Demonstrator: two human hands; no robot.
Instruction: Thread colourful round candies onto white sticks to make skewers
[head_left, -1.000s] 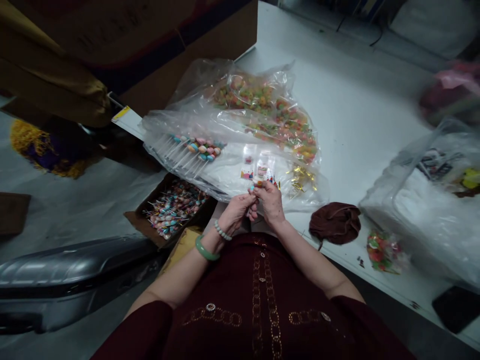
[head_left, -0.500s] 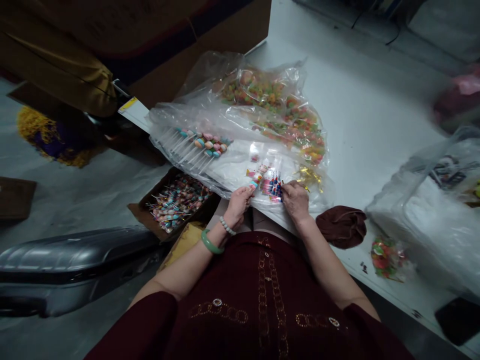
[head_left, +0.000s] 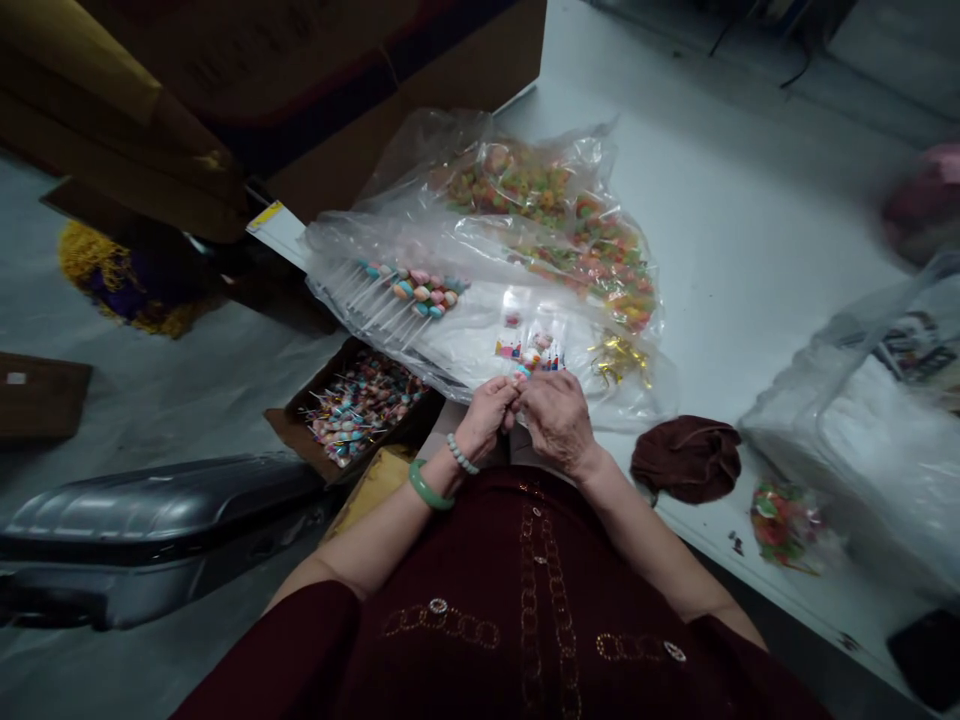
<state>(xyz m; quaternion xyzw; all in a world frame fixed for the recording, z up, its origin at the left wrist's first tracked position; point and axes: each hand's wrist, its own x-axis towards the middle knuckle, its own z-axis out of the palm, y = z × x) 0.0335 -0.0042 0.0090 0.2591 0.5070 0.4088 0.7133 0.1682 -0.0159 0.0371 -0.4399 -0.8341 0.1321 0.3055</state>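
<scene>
My left hand [head_left: 491, 412] is closed around the lower end of a candy stick [head_left: 529, 360] with pastel pieces on it; the fingers hide its bottom part. My right hand [head_left: 556, 420] meets it there, its fingers pinched against the left fingertips, and what they hold is hidden. Just beyond the hands lie clear printed wrappers [head_left: 512, 322]. Gold twist ties [head_left: 621, 360] are heaped to the right of them. On the left, a row of candy sticks [head_left: 424, 292] with white sticks rests on the plastic sheet [head_left: 442, 350].
A large clear bag of colorful gummy candies [head_left: 525, 185] lies behind. An open carton [head_left: 296, 445] of wrapped candy sticks stands at lower left beside a grey suitcase [head_left: 165, 510]. A brown cloth [head_left: 688, 458] and a small candy bag [head_left: 784, 520] are at right.
My right hand has moved left from the printed wrappers to my left hand, and the two now touch at the candy stick. The view has shifted slightly.
</scene>
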